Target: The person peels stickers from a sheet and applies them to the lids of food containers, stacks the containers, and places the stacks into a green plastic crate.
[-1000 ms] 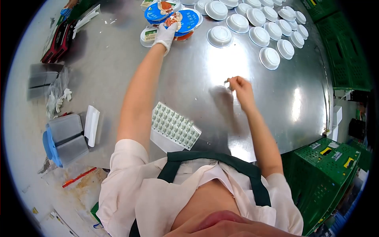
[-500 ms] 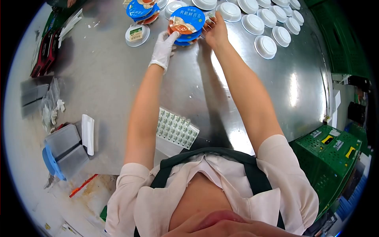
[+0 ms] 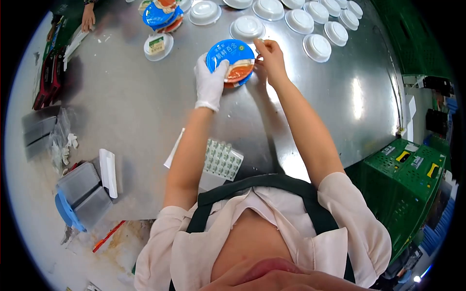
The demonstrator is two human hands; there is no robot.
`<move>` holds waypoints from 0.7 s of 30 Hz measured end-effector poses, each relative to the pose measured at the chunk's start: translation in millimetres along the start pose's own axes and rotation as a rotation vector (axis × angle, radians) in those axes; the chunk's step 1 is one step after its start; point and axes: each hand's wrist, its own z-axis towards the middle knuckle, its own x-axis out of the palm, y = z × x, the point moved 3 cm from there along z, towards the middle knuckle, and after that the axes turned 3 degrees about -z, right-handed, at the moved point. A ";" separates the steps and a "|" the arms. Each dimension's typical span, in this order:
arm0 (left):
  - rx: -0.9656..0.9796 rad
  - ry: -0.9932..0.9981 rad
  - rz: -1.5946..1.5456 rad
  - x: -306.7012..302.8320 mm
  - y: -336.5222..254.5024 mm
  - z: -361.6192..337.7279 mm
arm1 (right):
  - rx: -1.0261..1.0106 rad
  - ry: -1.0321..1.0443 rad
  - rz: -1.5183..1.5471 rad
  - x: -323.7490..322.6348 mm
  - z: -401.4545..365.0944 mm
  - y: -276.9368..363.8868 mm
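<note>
Above the metal table (image 3: 141, 111), blue lids (image 3: 235, 54) are gripped by the left hand (image 3: 208, 82), best steadied flat; whether the right hand (image 3: 272, 59), bent narrow, is loaded cannot be told.

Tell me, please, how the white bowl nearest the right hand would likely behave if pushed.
The bowl would probably slide rather than tip, as its wide rim faces down. The smooth, shiny table likely offers little grip. Being round, it may also spin.

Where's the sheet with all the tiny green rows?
In the head view, the green-patterned sheet lies on the metal table, just below the picture's middle, to the right of the left forearm and above the dark apron.
</note>
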 end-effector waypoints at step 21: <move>0.449 0.017 0.655 -5.9 -41.6 -41.5 | -0.306 0.190 -0.896 -12.4 -42.3 32.6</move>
